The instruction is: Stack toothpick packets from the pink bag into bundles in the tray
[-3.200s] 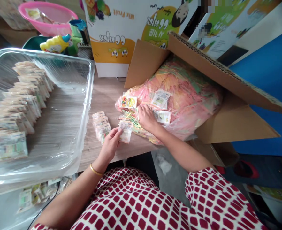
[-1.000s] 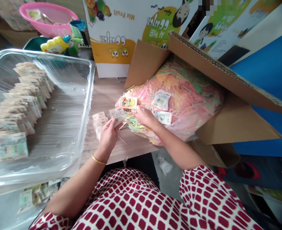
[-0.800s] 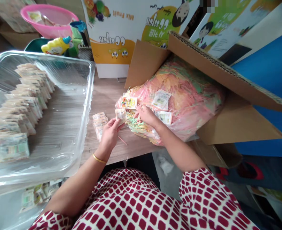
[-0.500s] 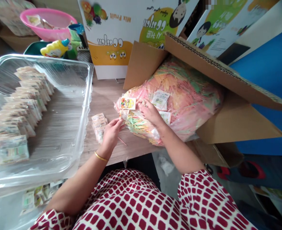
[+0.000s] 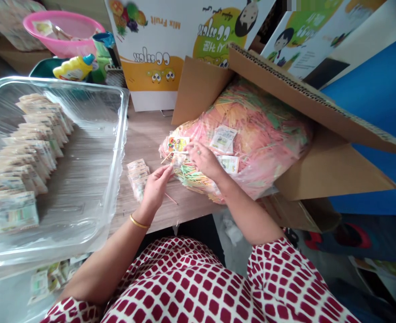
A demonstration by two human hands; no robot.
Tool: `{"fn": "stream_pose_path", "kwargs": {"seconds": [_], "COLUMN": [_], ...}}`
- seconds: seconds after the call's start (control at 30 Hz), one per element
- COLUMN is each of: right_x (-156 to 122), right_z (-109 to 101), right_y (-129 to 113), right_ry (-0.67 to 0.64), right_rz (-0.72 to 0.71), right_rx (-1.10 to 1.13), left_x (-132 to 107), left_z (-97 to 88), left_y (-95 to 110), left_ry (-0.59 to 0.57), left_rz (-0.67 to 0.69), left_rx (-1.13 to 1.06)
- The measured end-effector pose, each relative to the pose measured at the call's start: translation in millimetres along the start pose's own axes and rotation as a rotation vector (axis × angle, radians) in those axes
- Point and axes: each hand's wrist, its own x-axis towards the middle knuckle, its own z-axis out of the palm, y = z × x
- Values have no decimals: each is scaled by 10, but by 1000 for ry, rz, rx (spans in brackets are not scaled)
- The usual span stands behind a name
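My left hand [image 5: 158, 186], wearing a gold bangle, pinches the lower edge of a small clear packet [image 5: 179, 159] between thumb and fingertips. My right hand [image 5: 204, 160] is just to the right of that packet, its fingers bent together and pointing left; what they hold, if anything, is too small to make out. Beneath both is a large clear bag of thin coloured sticks [image 5: 248, 121], pink, yellow and green. A printed packet [image 5: 177, 144] lies on the bag above my fingertips. More printed packets [image 5: 223, 138] rest on it beyond my right hand.
A clear plastic tray [image 5: 115, 179] on the left holds rows of filled packets [image 5: 32, 143]. Several packets [image 5: 138, 177] lie stacked on the table [image 5: 147, 128]. An open cardboard box [image 5: 339, 172] surrounds the bag's right side. Printed cartons [image 5: 150, 98] and a pink basin [image 5: 63, 42] stand behind.
My right hand has shifted slightly left, nearer the packet in my left hand, and its fingers now point more to the left. My left hand still pinches the packet.
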Motion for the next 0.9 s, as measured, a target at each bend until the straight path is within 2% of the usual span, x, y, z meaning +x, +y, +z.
{"fn": "stream_pose_path", "kwargs": {"seconds": [0.07, 0.13, 0.27, 0.43, 0.6, 0.77, 0.9], "right_x": [54, 101, 129, 60, -10, -69, -109], "right_z": [-44, -67, -25, 171, 339, 341, 310], "right_y": [-22, -106, -304, -311, -186, -166, -133], "right_ry": [82, 178, 336, 411, 383, 325, 232], "right_rz": [40, 74, 73, -14, -79, -121, -119], "right_rx": [352, 604, 804, 688, 487, 297, 315], "left_x": [10, 9, -23, -45, -49, -53, -55], "left_z": [-16, -10, 28, 27, 3, -1, 46], "left_y": [-18, -35, -64, -98, -97, -89, -49], "left_ry": [-1, -8, 0, 2, -12, -22, -28], "left_rz": [-16, -30, -56, -42, -21, -26, -75], "left_rx": [15, 41, 67, 117, 154, 145, 18]}}
